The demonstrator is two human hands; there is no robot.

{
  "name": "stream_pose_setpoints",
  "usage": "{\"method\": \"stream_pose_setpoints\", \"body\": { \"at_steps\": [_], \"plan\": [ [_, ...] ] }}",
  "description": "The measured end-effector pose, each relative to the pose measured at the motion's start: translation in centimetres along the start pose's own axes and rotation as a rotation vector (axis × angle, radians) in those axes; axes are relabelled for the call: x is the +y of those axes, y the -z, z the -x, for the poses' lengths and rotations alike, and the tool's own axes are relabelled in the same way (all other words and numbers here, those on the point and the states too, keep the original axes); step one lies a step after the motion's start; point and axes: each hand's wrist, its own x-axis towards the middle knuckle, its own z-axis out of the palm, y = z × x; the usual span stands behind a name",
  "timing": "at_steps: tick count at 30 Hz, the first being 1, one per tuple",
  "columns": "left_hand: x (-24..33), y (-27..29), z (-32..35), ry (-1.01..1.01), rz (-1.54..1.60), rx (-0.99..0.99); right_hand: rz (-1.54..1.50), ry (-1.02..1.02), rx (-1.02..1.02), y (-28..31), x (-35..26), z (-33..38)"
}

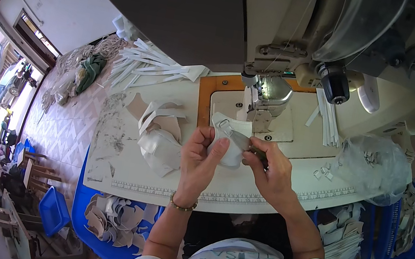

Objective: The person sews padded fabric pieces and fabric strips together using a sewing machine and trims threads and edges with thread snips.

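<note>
My left hand [201, 157] pinches a white leather-like piece [233, 155] with thumb and fingers, over the sewing table in front of the machine. A small metal buckle [225, 127] sits near the top of this piece. Closed at the piece's right edge, my right hand [272, 175] grips a small dark tool [259, 153]; its kind is mostly hidden by the fingers. Just beyond both hands stands the sewing machine's presser foot area [259, 117]. More white cut pieces [158, 148] lie in a loose pile left of my left hand.
White strips [147, 63] lie at the table's back left, others [326, 120] right of the needle. A clear plastic bag [373, 167] and small buckles [324, 171] rest at the right. Blue bins of cut pieces [116, 221] and strips [340, 242] flank my lap.
</note>
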Motion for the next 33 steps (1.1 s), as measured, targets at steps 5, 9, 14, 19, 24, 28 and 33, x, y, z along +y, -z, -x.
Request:
{"method": "stream_pose_setpoints", "body": {
  "at_steps": [5, 9, 14, 19, 24, 28, 33],
  "plan": [
    [1.3, 0.4, 0.5, -0.038, -0.084, -0.034, -0.262, -0.216, 0.071, 1.2, -1.0, 0.6],
    [4.6, 1.4, 0.3, -0.61, -0.892, -0.203, -0.427, -0.142, 0.171, 3.0, -0.8, 1.2],
    [4.4, 2.3, 0.3, -1.148, -1.511, -0.456, 0.039, 0.017, -0.213, 5.9, -1.7, 0.4],
    [3.5, 2.8, 0.3, -1.276, -1.621, -0.492, 0.14, 0.037, -0.197, 4.9, -0.9, 1.0],
    [3.4, 2.5, 0.5, -1.302, -1.55, -0.523, 0.112, 0.06, -0.156, 3.7, -1.0, 0.8],
    [3.6, 2.7, 0.4, -1.24, -1.514, -0.538, 0.185, 0.085, -0.127, 3.6, 0.0, 1.4],
    [2.7, 1.7, 0.2, -0.809, -1.163, -0.576, -0.272, -0.334, -0.053, 4.2, 1.2, 2.0]
  ]
}}
